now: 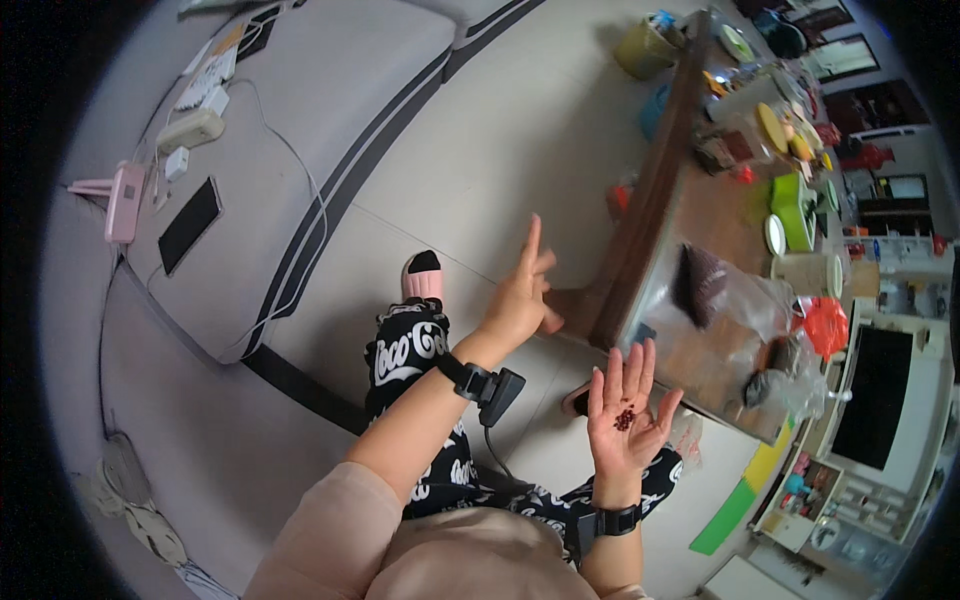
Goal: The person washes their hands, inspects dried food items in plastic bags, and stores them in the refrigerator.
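My right hand (640,440) is turned palm up beside the near corner of the table, its fingers extended. It holds a small cluster of dark red beans (624,416) in the hollow of the palm. To its left, my left hand (515,305) hovers over the floor with the index finger stretched out and the other fingers apart and slightly bent; it holds nothing. On the table lies a clear plastic bag with a dark reddish-brown mass of small grains (704,285) at one end. Both wrists wear black straps with small devices.
The wooden table (655,210) at right carries a green container (792,212), a red plastic bag (824,326) and many jars. A grey sofa (330,60) on the left bears a phone (190,226), a power strip (190,131) and cables. A yellow bin (645,50) stands beyond.
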The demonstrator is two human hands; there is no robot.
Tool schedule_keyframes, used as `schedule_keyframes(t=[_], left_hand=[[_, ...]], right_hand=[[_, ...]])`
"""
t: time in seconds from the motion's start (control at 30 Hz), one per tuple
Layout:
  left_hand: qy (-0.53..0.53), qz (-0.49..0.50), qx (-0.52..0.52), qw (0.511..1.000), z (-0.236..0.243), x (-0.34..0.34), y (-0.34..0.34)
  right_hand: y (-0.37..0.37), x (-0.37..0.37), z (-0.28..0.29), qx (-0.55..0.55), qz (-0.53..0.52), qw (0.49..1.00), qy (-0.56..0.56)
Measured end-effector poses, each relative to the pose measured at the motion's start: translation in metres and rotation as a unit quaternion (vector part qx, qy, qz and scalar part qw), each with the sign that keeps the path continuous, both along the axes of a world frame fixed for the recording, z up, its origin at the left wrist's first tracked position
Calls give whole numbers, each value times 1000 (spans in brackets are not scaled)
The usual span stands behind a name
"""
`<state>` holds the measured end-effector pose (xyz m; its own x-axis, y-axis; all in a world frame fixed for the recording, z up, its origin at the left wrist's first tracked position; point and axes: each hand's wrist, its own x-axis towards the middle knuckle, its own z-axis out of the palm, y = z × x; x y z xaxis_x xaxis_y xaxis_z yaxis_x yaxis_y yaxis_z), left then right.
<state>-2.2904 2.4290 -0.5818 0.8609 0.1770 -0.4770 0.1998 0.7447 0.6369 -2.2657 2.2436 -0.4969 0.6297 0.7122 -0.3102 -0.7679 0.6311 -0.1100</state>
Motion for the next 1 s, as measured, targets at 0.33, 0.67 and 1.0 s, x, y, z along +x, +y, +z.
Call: schedule_keyframes(t=[0.33,0.67,1.0], left_hand=[[-130,168,-273,939,-66,12,22],[-208,249,-309,894,-89,24,42],[-180,270,-368,871,-74,23,41]], right_hand=[[114,21,-102,-171,6,976,-137],[170,24,-142,-386,91,621,-676],[188,35,-127,-316,15,747,-585]])
